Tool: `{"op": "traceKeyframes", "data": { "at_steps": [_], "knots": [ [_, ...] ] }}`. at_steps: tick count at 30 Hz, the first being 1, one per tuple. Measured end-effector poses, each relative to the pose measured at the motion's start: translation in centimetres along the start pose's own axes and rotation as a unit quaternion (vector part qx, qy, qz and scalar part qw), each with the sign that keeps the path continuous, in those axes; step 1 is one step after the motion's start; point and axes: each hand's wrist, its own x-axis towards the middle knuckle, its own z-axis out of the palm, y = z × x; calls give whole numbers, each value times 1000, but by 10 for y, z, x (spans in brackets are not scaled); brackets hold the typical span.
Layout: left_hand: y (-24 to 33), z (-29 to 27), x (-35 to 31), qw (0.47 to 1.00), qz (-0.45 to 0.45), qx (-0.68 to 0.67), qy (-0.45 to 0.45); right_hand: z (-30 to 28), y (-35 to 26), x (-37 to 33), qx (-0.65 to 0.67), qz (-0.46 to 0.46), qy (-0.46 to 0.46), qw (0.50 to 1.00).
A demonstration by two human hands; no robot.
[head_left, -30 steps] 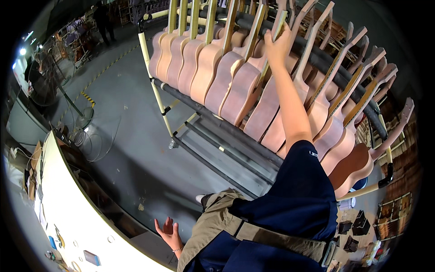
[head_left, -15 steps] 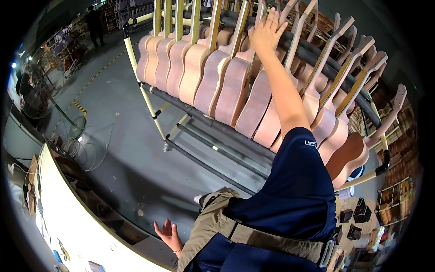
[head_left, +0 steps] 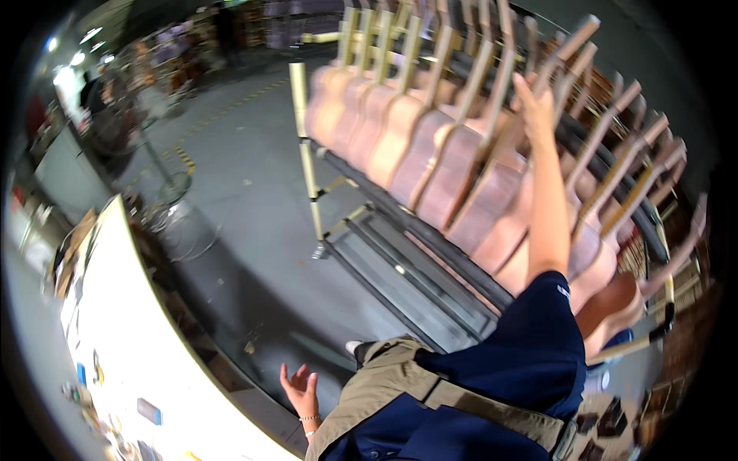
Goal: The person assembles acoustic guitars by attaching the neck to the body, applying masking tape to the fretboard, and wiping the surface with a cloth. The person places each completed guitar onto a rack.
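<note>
Unpainted guitars point(head_left: 397, 138) stand in a packed row on a rack, bodies low and necks up. My right hand point(head_left: 536, 111) reaches up among the necks near the row's middle, touching or very close to one guitar neck point(head_left: 565, 48). Its fingers are blurred and partly hidden, so I cannot tell whether they grip it. Low on the left, beside my apron point(head_left: 384, 384), my left hand point(head_left: 300, 389) hangs with fingers apart and loosely bent. Nothing is in it. A beaded bracelet circles that wrist.
The pale-pole rack point(head_left: 306, 165) has black padded rails point(head_left: 407, 219). A bright white curved table point(head_left: 115, 330) lies at the lower left, small items on it. Beyond it stand a fan point(head_left: 115, 123) and coiled cables point(head_left: 184, 230). Dark blocks point(head_left: 611, 419) sit at lower right.
The view has shifted, so rack and guitars appear farther right and lower. My right hand's spread fingers now look drawn together among the necks. My left hand stays low with fingers apart.
</note>
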Motion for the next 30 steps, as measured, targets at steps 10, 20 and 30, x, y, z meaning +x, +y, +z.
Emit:
{"op": "traceKeyframes", "data": {
  "at_steps": [10, 20, 30],
  "knots": [
    [43, -24, -46, 993, -103, -43, 32, 118, -184, -92, 328, 144, -206, 911],
    [42, -124, -253, 872, 135, -338, 326, 244, -247, -398, 695, 415, -428, 402],
    [10, -81, -443, 552, 84, -218, 801, 259, -270, -684, 269, 527, -805, 47]
  ]
}}
